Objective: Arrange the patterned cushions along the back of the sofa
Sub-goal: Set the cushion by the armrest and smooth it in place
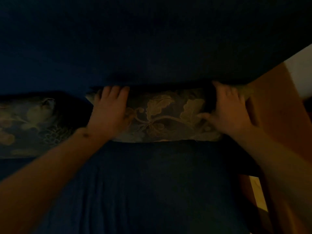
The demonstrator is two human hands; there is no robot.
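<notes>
The scene is very dark. A cushion with a pale leaf pattern (165,115) stands against the dark blue sofa back (152,48), at the sofa's right end. My left hand (109,110) grips its upper left part, fingers curled over the top edge. My right hand (231,108) grips its upper right part, thumb on the front face. A second patterned cushion (28,125) leans against the sofa back further left, apart from both hands.
The dark blue seat (152,183) fills the foreground. A brown wooden armrest (273,107) runs along the right side, close to my right hand. A white wall (300,70) shows at the upper right, and a light floor strip (258,195) at the lower right.
</notes>
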